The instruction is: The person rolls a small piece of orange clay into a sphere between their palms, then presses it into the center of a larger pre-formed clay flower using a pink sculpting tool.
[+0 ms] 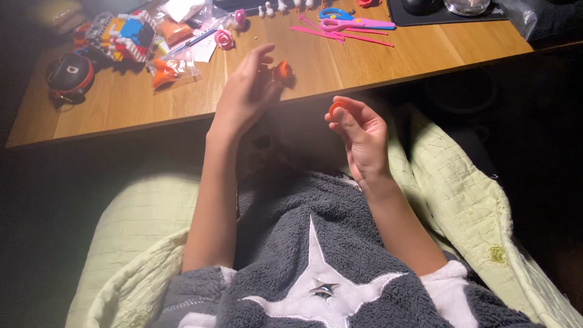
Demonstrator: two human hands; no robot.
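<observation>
My left hand [246, 94] is raised over the near edge of the wooden desk [340, 67], fingertips pinching a small orange rolled paper flower [282, 71]. My right hand [359, 136] hovers below the desk edge, above my lap, with its thumb and forefinger closed on a small orange curled paper strip [335, 107]. Both forearms rise from grey fleece sleeves with a white star pattern [316, 285].
On the desk lie two pink paper roses [224, 39], pink paper strips [340, 34], scissors with pink and blue handles [349, 20], a plastic bag with orange pieces [167, 70], a colourful brick toy [121, 33] and a round dark case [70, 76]. A pale green quilt [467, 200] surrounds my lap.
</observation>
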